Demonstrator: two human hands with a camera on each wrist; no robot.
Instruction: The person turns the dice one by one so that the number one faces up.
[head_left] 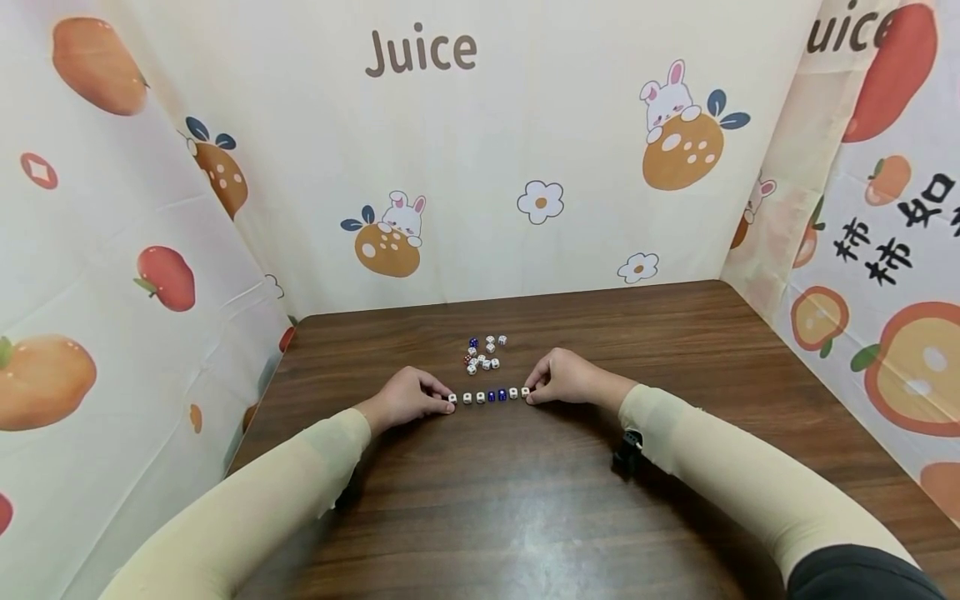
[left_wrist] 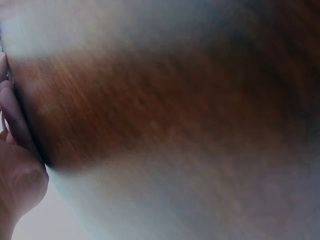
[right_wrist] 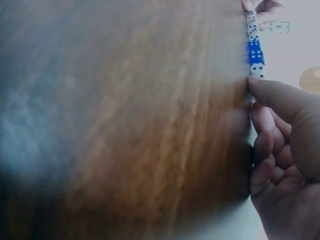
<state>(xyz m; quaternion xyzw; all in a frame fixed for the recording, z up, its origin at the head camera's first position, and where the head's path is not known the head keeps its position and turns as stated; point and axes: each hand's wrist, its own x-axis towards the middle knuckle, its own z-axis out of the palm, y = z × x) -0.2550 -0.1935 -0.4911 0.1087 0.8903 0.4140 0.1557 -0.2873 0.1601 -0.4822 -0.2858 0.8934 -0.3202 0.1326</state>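
Fruit-printed cloth (head_left: 465, 125) hung behind the wooden worktop (head_left: 487, 492), where loose dice (head_left: 482, 360) lay just beyond a row of dice (head_left: 491, 397) running between the left hand (head_left: 408, 392) and the right hand (head_left: 566, 377). Thumbs and fingers pinched its white end dice (head_left: 452, 399). From the right wrist, pips (right_wrist: 256, 53) showed clearly, too small for the head view; the left wrist saw mostly blurred worktop.

We see a booth-like enclosure (head_left: 480, 258): a back sheet (head_left: 540, 125) printed with rabbits (head_left: 669, 102), fruit (head_left: 683, 160) and the word "Juice" (head_left: 421, 52), plus a left sheet (head_left: 90, 242) and a right sheet (head_left: 840, 183) with more fruit, around a wood-grain desk (head_left: 465, 475). We cannot tell whether a home or studio houses it.
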